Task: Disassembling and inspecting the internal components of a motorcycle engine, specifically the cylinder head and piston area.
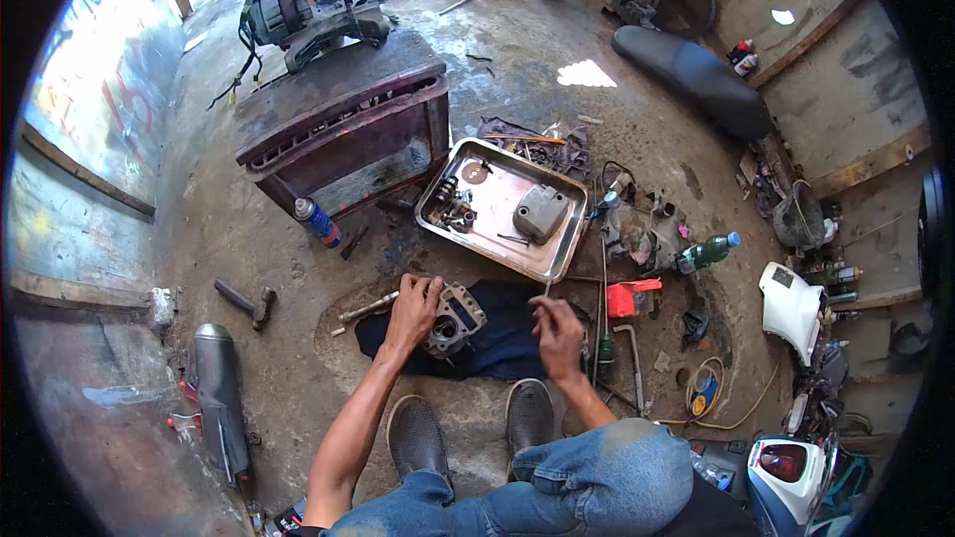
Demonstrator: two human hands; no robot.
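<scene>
A grey metal engine cylinder head (465, 310) lies on a dark blue cloth (507, 338) on the floor in front of my shoes. My left hand (414, 313) grips its left side, fingers curled over the edge. To the right, my right hand (560, 336) is closed, and a thin metal rod (547, 288) sticks up from its fingers near the tray's front edge; the rod's kind is unclear. The metal tray (497, 247) beyond holds a grey engine cover (540, 213), a round disc (476, 172) and several small dark metal parts (456, 207).
A wooden crate (343, 139) bearing an engine (318, 0) stands at far left. Near it are a spray can (317, 223) and hammer (249, 305). An exhaust muffler (218, 403) lies left. A red box (633, 298), green bottle (709, 253) and motorcycle seat (693, 80) are right.
</scene>
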